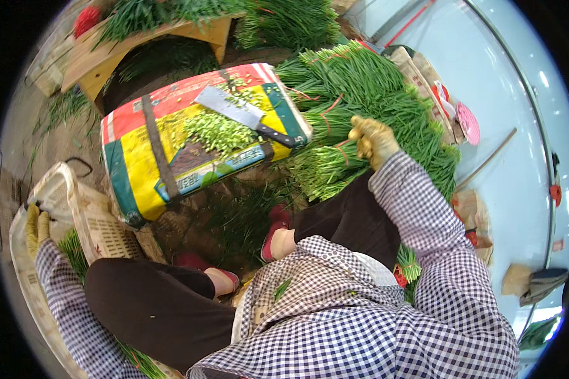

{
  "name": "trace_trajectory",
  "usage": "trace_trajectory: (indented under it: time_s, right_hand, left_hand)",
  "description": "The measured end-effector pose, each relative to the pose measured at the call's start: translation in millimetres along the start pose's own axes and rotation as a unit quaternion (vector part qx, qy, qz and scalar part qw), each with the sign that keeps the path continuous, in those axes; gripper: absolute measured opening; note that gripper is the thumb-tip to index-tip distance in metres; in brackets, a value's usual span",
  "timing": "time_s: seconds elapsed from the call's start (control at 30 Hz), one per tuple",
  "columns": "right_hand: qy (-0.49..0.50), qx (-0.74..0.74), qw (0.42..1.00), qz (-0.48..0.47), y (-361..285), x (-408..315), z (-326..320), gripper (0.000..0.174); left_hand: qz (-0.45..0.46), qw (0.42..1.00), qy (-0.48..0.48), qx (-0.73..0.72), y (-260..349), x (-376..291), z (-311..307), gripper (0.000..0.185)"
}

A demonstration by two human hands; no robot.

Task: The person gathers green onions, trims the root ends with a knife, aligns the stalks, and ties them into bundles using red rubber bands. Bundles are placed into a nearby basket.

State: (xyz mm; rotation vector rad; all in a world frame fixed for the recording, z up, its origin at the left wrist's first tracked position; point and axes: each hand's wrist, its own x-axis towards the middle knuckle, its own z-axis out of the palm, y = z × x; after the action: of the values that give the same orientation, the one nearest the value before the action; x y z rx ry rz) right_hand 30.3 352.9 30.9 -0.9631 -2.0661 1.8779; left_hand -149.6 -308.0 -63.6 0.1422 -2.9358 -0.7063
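Note:
My right hand (pixel 372 139), in a stained glove, is raised over tied bundles of garlic chives (pixel 329 118) with its fingers curled; whether something thin is in them I cannot tell. At the far left my gloved left hand (pixel 38 225) is at the inner wall of a woven sack (pixel 102 213), its fingertips partly hidden. Before me stands a block wrapped in a printed plastic sack (pixel 123 166) with dark straps. A cleaver (pixel 232 109) with a black handle lies on it beside a heap of chopped chive ends (pixel 218 132). More chives show inside the woven sack.
A wooden bench (pixel 90 59) bearing chives stands at the back left, with a red bundle (pixel 86 21) on it. Loose leaves litter the floor (pixel 232 218) around my shoes. A stick (pixel 488 158) and a pink round item (pixel 468 123) are at the right, beside the pale wall.

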Motion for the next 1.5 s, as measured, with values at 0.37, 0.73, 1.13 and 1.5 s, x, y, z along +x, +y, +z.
trace_trajectory:
  time_s: [0.37, 0.73, 1.13, 1.5]
  right_hand:
    - [0.191, 0.042, 0.98, 0.03, 39, 52, -157, 0.021]
    - [-0.212, -0.534, 0.78, -0.246, 27, 130, -56, 0.079]
    - [-0.282, -0.739, 0.577, -0.204, 49, 168, 5, 0.108]
    - [-0.15, -0.652, 0.711, -0.216, 11, 124, -56, 0.094]
  left_hand:
    - [0.217, 0.888, -0.097, -0.393, 220, -22, -43, 0.045]
    - [-0.049, 0.846, -0.307, -0.434, 339, -147, 110, 0.046]
    - [-0.077, 0.855, -0.359, -0.366, 302, -161, 135, 0.052]
    - [-0.037, 0.828, -0.385, -0.407, 316, -173, 117, 0.052]
